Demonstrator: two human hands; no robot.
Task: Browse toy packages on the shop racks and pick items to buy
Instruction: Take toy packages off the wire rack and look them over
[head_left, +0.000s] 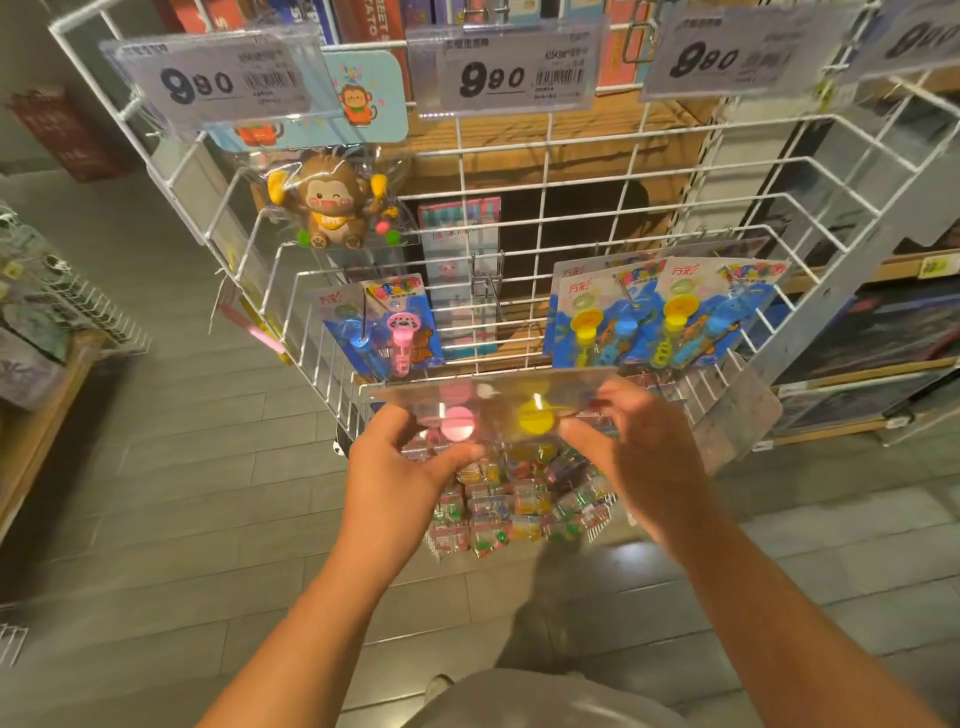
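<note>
White wire rack (545, 218) stands on grey plank floor (182, 467); price tags (501, 70) hang above. Left hand (395, 467) and right hand (639, 452) both grip one toy package (493, 410), held level before the lowest basket.

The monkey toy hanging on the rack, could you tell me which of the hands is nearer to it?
Left. The left hand is below the monkey toy; the right hand is farther off, below and right.
</note>
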